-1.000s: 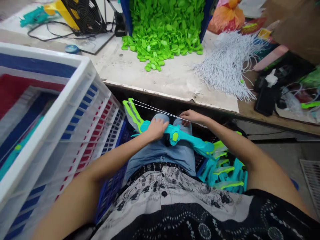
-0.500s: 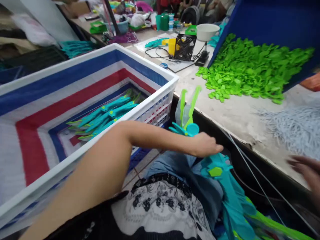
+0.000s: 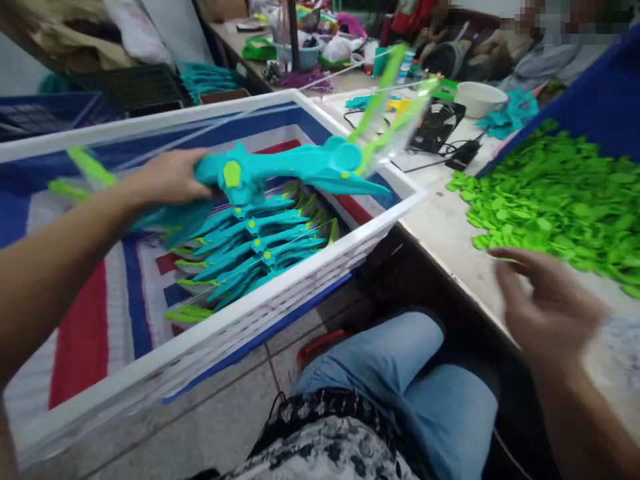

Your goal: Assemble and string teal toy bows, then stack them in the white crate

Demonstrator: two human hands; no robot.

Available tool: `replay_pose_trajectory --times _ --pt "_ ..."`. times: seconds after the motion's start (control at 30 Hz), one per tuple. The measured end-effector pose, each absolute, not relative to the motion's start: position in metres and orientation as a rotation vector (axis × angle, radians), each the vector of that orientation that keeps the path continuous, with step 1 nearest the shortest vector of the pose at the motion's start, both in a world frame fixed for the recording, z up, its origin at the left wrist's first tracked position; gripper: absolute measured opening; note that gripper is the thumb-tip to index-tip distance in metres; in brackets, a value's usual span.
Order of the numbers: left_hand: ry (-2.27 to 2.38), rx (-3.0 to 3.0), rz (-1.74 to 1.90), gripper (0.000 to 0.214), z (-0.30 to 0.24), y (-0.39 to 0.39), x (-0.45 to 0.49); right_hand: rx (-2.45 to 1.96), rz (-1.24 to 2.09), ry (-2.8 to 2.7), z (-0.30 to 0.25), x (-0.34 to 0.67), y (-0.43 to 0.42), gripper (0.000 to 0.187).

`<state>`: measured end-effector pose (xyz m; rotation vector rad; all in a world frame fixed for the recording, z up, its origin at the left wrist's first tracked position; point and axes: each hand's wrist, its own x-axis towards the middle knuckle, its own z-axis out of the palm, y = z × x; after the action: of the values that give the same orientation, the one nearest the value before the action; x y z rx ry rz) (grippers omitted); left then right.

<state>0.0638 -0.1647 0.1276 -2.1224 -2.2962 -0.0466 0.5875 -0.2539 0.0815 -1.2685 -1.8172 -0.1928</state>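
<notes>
My left hand (image 3: 173,177) is wrapped round a long teal plastic toy (image 3: 295,160) with lime-green prongs at its ends and a green polygonal cap on its body. It holds the toy above a white crate (image 3: 395,200) lined with striped blue, red and white sheeting. Inside the crate, below the toy, lie several similar teal-and-green toys (image 3: 250,243) side by side in a row. Off to the right, my right hand (image 3: 550,307) hovers by the table edge, thumb and forefinger apart with nothing visible between them. It is slightly blurred, near loose lime-green pieces (image 3: 550,207).
The green pieces spill from a blue bin (image 3: 600,100) onto the table (image 3: 430,227). Farther back are a small black fan (image 3: 440,127), a white bowl (image 3: 480,99) and more teal parts (image 3: 510,113). Thin strings cross above the crate.
My left hand has swung the toy from beside my lap, leftward and up over the crate. My right hand has come further into view. The view has turned left.
</notes>
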Motion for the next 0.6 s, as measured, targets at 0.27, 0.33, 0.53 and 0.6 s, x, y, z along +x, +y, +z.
replay_pose_trajectory --times 0.27,0.33,0.53,0.6 --pt "-2.797 -2.341 0.038 0.062 -0.017 -0.171 -0.007 -0.878 0.005 -2.330 0.043 0.435 -0.159 0.025" --pt "-2.817 -2.405 0.107 0.060 -0.041 -0.172 -0.003 -0.918 -0.016 -2.307 0.038 0.430 -0.160 0.026" --pt "-2.875 -2.557 0.067 0.052 -0.082 -0.187 0.012 -0.940 -0.010 -2.304 0.039 0.434 -0.161 0.028" --pt "-2.841 -2.678 -0.061 0.051 -0.087 -0.192 0.018 -0.941 -0.005 -2.299 0.039 0.433 -0.161 0.028"
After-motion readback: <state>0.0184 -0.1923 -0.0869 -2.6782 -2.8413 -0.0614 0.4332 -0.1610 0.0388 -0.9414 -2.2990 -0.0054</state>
